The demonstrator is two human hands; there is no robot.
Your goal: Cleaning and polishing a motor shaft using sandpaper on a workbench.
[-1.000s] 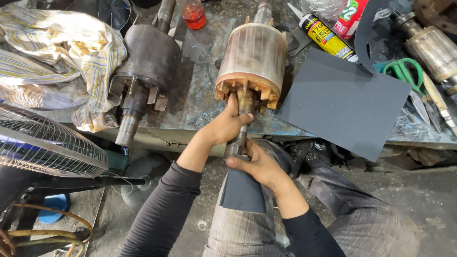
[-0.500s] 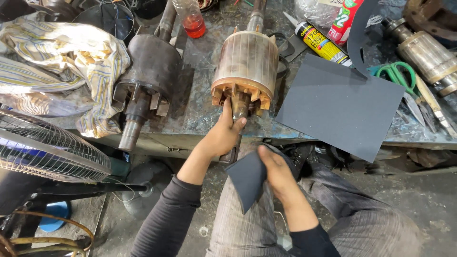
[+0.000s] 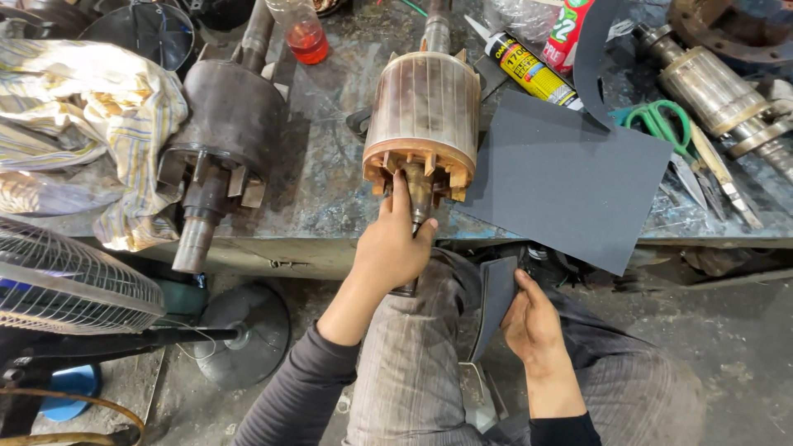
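Two hands are shown at one rotor (image 3: 423,116) lying on the desk (image 3: 330,173). Its shaft (image 3: 418,194) is gripped by the closed left hand (image 3: 392,248), steadying it. A small dark abrasive sheet (image 3: 496,297) is pinched in the right hand (image 3: 533,322), below the desk edge.

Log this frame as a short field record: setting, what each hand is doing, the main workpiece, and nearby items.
setting: worn grey metal workbench, seen from above
left hand: left hand grips the steel shaft of the copper-coloured motor rotor
right hand: right hand holds a small dark grey sandpaper piece over the lap, apart from the rotor
workpiece: rotor lies on the bench, shaft toward the person
nearby: large dark grey sandpaper sheet, dark rusty rotor, green-handled scissors, striped cloth, fan grille
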